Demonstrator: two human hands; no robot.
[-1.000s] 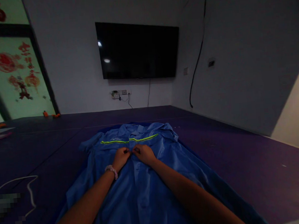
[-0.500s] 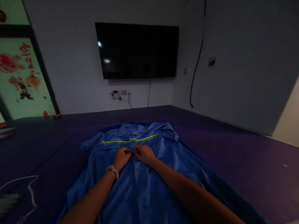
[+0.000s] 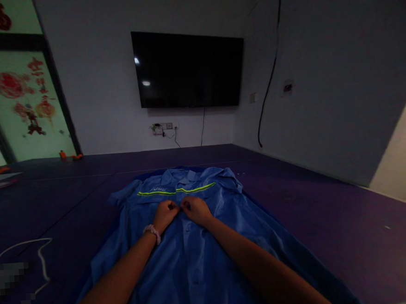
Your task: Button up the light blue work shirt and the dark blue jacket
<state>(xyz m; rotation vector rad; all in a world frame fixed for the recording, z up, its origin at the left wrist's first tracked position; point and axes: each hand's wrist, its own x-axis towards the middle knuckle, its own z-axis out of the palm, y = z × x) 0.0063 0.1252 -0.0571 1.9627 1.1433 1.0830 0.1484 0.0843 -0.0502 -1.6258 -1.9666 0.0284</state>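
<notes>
A blue work shirt (image 3: 163,275) with a yellow-green stripe across the chest lies spread out, its collar away from me. Both hands meet at its front placket, just below the stripe. My left hand (image 3: 165,213), with a pale scrunchie (image 3: 152,233) at the wrist, is closed in a pinch on the placket. Close beside it, my right hand (image 3: 195,210) pinches the same strip of cloth from the other side. Fingertips nearly touch, and the button between them is too small and dark to make out. Farther down, the placket runs toward me between my forearms.
The shirt rests on a purple floor surface (image 3: 315,218). At left lie a white cable (image 3: 43,260) and a pixelated object (image 3: 6,279). Small orange items (image 3: 76,157) stand by the glass door (image 3: 12,109). A television (image 3: 188,69) hangs on the far wall; a black cable (image 3: 269,82) dangles at right.
Almost nothing differs. Both hands stay pinched at the same spot on the placket, with only slight finger movement, and the view has shifted very slightly.
</notes>
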